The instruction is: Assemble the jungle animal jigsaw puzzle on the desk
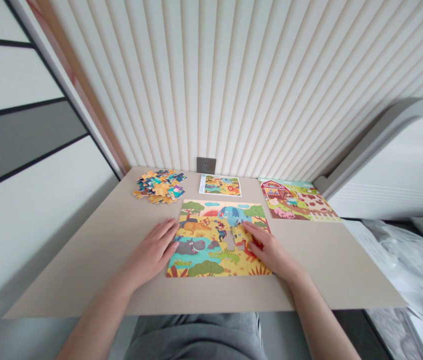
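An animal jigsaw puzzle [196, 255] lies flat on the table in front of me, with a hippo, a leopard, an elephant and a crocodile on it. A grey gap [230, 241] shows right of its middle. My left hand [154, 250] rests at the puzzle's left edge, fingers stretched out and fingertips touching the border. On the right part of the puzzle lies my right hand [269, 248], its fingers extended over the pieces beside the gap and the thumb apart from them. It covers part of the picture there; whether a loose piece sits under its fingertips is unclear.
A heap of loose puzzle pieces [160, 186] lies at the back left of the table [94, 250]. A small reference picture card [220, 185] sits behind the puzzle. At the back right is a farm puzzle [297, 200]. A wall socket [206, 165] and crumpled clear plastic [399, 250] are beyond.
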Action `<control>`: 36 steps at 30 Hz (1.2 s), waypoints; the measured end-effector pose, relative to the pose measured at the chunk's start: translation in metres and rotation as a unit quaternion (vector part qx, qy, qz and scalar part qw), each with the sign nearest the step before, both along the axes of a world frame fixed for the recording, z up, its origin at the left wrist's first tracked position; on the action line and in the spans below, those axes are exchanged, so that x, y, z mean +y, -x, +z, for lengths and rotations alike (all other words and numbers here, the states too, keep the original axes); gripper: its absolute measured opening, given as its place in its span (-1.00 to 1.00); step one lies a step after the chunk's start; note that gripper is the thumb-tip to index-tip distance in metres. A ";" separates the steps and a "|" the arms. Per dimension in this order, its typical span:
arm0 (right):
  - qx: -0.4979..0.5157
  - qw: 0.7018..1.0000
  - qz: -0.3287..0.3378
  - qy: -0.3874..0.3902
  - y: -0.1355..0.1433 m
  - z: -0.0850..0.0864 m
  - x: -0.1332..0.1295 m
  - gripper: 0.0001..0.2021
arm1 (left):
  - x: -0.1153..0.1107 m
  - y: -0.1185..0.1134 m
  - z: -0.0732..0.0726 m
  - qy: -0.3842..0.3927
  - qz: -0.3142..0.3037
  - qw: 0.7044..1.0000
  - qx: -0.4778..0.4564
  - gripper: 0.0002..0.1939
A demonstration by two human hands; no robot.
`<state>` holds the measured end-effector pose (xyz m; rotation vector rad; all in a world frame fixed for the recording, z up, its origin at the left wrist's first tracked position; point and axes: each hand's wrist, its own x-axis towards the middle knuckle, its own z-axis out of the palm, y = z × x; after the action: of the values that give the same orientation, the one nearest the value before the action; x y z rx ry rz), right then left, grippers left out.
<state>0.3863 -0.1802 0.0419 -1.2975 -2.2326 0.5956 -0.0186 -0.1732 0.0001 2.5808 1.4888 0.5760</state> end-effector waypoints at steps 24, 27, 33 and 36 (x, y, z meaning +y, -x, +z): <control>-0.124 0.975 -0.125 -0.138 0.028 0.001 -0.002 -0.67 | 0.000 0.000 0.002 0.002 0.002 1.000 0.001 -0.44; -0.131 0.976 -0.115 -0.133 0.032 0.003 -0.002 -0.56 | 0.000 0.000 0.001 0.001 0.002 1.000 0.000 -0.44; -0.088 0.992 -0.023 -0.087 0.029 0.000 -0.002 -0.58 | 0.001 0.000 -0.001 -0.004 0.002 1.000 -0.006 -0.44; -0.053 0.996 0.019 -0.072 0.028 0.001 -0.004 -0.53 | 0.001 0.000 -0.002 -0.003 0.002 1.000 -0.001 -0.44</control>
<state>0.3586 -0.1844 0.0427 -1.2435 -2.3432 0.3785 -0.0188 -0.1724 -0.0015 2.5829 1.4936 0.5842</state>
